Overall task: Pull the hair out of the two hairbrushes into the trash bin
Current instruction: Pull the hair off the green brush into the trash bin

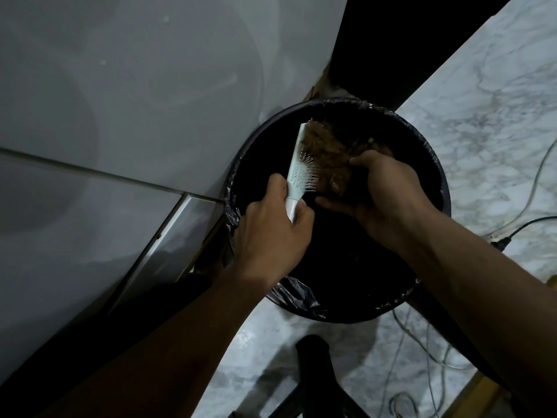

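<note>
White plastic forms the hairbrush (300,164), a paddle shape with pale pins, held tilted over the open trash bin (434,164). A thick mat of brown hair (324,152) covers the upper part of the pins and bulges off to the right, fuzzy and tangled. The left hand (271,233) is wrapped in a fist around the brush handle at the bin's near-left rim. The right hand (382,194) sits just right of the brush head, fingers and thumb pinching the clump of hair, which is still caught on the pins. Round and dark, the bin is lined with a crinkled glossy black bag (297,294) folded over its rim. It stands on a marble-patterned floor (488,95) beside a smooth grey wall (135,86). Thin cables (518,227) trail across the floor at right.
</note>
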Available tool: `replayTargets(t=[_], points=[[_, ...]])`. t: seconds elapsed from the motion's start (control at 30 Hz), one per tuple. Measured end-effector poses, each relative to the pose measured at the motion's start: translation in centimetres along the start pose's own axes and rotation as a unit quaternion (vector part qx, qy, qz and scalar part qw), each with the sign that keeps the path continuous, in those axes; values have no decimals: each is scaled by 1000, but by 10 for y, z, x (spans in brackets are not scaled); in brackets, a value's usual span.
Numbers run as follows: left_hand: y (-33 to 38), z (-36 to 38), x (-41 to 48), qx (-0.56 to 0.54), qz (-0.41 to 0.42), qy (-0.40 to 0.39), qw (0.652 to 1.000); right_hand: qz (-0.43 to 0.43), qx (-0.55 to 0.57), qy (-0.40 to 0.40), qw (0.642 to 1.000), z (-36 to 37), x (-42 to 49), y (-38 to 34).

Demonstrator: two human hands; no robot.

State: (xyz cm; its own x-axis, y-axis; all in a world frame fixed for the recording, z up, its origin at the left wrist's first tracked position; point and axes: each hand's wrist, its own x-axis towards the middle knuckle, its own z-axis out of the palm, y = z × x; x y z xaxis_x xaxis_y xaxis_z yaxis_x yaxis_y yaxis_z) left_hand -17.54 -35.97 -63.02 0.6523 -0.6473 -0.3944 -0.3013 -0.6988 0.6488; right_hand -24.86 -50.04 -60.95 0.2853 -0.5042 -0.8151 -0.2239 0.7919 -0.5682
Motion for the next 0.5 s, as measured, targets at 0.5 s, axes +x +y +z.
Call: replayTargets(t=[0.5], points=[[6, 3, -8, 70, 80, -5, 994, -164, -124, 34, 978, -8, 7, 4]])
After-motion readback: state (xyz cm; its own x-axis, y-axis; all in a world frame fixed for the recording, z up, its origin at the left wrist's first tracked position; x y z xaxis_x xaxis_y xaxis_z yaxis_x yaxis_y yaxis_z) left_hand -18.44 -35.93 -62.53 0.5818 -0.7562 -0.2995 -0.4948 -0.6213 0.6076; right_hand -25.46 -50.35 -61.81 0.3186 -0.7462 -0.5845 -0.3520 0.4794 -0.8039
